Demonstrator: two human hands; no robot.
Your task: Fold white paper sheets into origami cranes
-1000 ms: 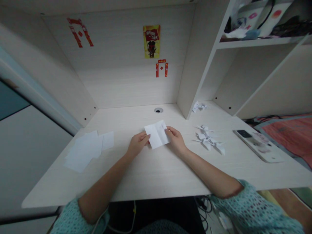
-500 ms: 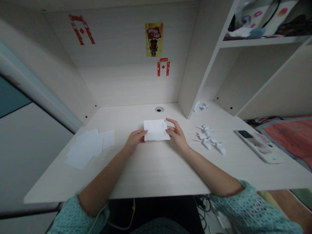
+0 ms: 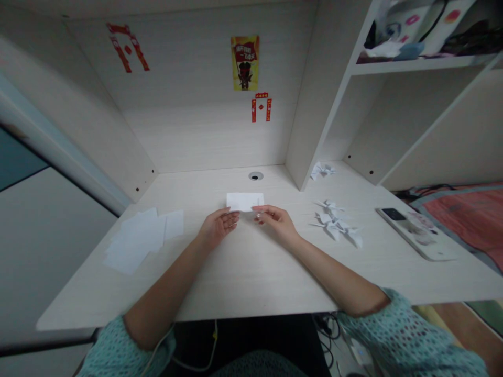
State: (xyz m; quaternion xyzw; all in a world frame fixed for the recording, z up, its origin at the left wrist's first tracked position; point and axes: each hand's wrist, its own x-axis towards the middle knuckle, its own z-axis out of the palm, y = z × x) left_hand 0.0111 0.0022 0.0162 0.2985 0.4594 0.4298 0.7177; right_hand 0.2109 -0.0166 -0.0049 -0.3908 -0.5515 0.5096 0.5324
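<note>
A small white sheet (image 3: 245,201) was held near the cable hole (image 3: 255,176)

The small white sheet was held between two hands, in front of the cable hole and slightly to its left. Its near left corner was pinched by the left hand (image 3: 217,227), in front and to the left of the hole, with the other fingers curled inward. Its near right corner was pinched by the right hand (image 3: 278,223), in front and slightly to the right of the hole, with the remaining fingers bent beneath. Faint marks were seen near the sheet's right end; whether it was folded or only tilted could not be told.

Well to the left of the hole and in front of it, loose white sheets (image 3: 135,243) were spread, overlapping, on the desk (image 3: 259,283). To the right and in front of the hole, a cluster of folded paper figures (image 3: 333,224) was gathered; a smaller group (image 3: 323,171) was placed to the right, almost level with it. A phone (image 3: 414,235) was laid farther right, its back turned up. Above the hole, a yellow picture (image 3: 245,63) and a red decoration (image 3: 261,107) were fixed to the back panel (image 3: 196,115).
</note>
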